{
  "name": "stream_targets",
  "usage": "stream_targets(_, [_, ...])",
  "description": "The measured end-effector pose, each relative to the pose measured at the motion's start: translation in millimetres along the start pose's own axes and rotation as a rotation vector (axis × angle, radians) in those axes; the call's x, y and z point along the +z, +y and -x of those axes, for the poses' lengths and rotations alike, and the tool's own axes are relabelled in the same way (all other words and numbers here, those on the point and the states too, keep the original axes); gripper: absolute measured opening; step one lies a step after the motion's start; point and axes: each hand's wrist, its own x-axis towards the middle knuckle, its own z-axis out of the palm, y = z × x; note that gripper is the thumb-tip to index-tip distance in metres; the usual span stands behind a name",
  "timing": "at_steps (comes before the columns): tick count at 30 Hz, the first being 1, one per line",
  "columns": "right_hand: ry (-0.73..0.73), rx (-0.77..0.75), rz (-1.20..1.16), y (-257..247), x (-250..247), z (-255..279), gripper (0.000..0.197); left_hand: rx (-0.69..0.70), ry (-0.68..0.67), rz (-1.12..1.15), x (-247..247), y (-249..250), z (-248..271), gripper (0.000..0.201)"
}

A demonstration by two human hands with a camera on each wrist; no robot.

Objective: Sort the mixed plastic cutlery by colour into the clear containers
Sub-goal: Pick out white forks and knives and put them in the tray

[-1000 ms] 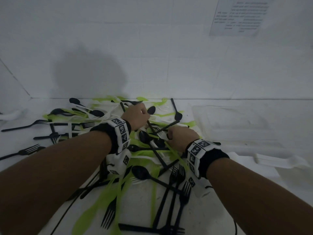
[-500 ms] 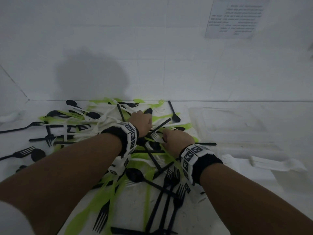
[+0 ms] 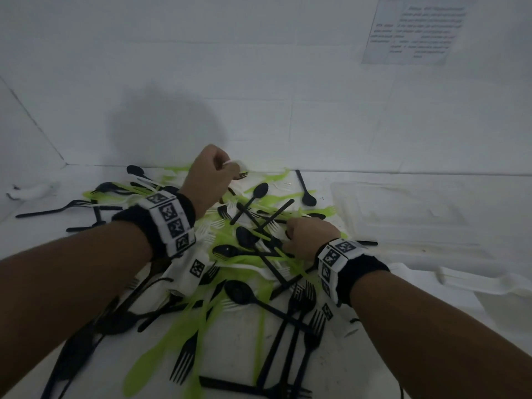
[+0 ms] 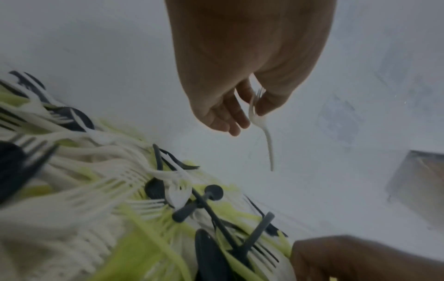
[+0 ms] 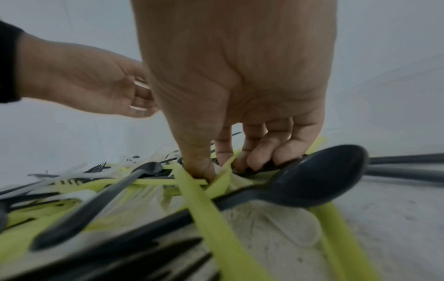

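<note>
Left hand [image 4: 230, 76]: raised above the pile, thumb and fingers pinching a white fork [image 4: 260, 123] by its tine end, handle hanging down.
Right hand [image 5: 240, 85]: low in the pile, fingertips curled among green and black pieces; what it grips, cannot tell.
Cutlery pile [image 3: 253, 254]: black, green and white, mixed on the white table [image 3: 359, 355].
Clear container [image 3: 403, 214]: right of the pile.

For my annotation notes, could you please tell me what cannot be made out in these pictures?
- Right hand: what its fingertips pinch; hidden among green strips in the pile.
- Wall notice: print too small and blurred, head view.
- Clear container: contents unreadable, faint against white.
- White fork: tines hidden by left hand.
</note>
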Motion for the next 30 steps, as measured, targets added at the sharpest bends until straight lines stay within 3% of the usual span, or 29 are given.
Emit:
stream_targets(3, [0.043,0.022,0.047,-8.1,0.7,4.0,0.015,0.011,0.051,0.167,-27.2,2.6,7.1,0.014])
stream_targets(8, [0.065,0.007,-0.009,-8.3,-1.6,8.0,0.021,0.036,0.035,-0.055,-51.4,-10.9,29.9,0.013])
stream_targets(11, [0.165,-0.006,-0.001,-10.8,1.5,9.3,0.023,0.055,-0.133,-0.225,-58.7,-22.2,51.1,0.009])
stream_targets(12, [0.246,-0.003,-0.002,-13.6,2.6,9.5,0.027,0.096,-0.204,-0.269,-59.4,-24.5,57.9,0.008])
stream_targets(15, [0.502,-0.044,-0.141,-21.1,1.3,2.1,0.032,0.279,-0.4,-0.515,-58.4,-25.1,79.4,0.031])
stream_targets(17, [0.594,-0.154,-0.272,-26.2,-4.2,-2.2,0.033,0.391,-0.518,-0.676,-53.9,-27.5,91.6,0.029])
stream_targets(19, [0.613,-0.221,-0.394,-30.5,-11.9,-2.3,0.031,0.382,-0.627,-0.713,-47.3,-31.2,102.8,0.029])
stream_targets(22, [0.544,-0.23,-0.338,-29.3,-14.7,-2.3,0.031,0.354,-0.772,-0.705,-35.2,-36.8,112.1,0.041])
stream_targets(24, [0.465,-0.217,-0.378,-23.6,-9.1,-3.5,0.031,0.368,-0.774,-0.734,-27.9,-38.1,113.9,0.042])
stream_targets(28, [0.717,-0.116,-0.691,-7.9,-14.7,-10.2,0.027,0.243,-0.735,-0.683,-21.9,-35.5,112.3,0.043])
stream_targets(30, [0.776,-0.057,-0.818,-1.2,-25.6,-15.7,0.034,0.325,-0.74,-0.762,-18.5,-38.1,108.6,0.029])
